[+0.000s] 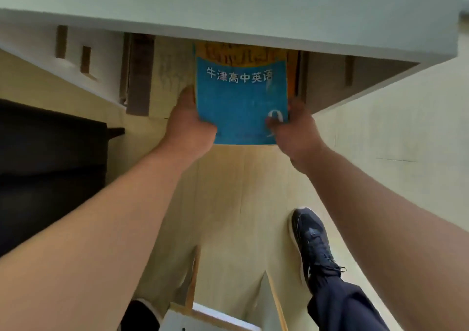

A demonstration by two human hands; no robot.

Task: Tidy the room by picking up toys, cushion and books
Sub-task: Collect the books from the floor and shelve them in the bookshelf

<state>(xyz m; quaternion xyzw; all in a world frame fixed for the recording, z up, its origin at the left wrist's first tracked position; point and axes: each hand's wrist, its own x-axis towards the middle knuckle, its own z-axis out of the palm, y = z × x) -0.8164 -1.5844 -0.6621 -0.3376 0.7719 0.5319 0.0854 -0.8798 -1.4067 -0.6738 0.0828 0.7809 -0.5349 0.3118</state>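
Book: the blue book is held up off the floor, between the two hands. White letters run across its cover.

Left hand: the left hand grips the book's left edge, with fingers curled round it.

Right hand: the right hand pinches the low right corner, with the thumb on the cover.

Above the grip: a white board sticks out over the top of the book. The book's far end is tucked under it, so I think the book is going into a space there.

Behind the grip: an orange book stands just past the blue one, on the right-hand side. I cannot tell if they touch.

Left of the grip: some brown flat things stand upright under the board.

Below the grip: pale floor, and a dark shoe nearer the person.

What could go wrong: the book's top edge might bump the white board or catch on the orange book if it is pushed in crooked. Then the cover could bend.

Another worry: the right hand only holds a corner. If the left hand lets go too soon, the book may tip and drop to the floor.

Hard to see: the back of the space is dark, so I cannot tell how much room is left.
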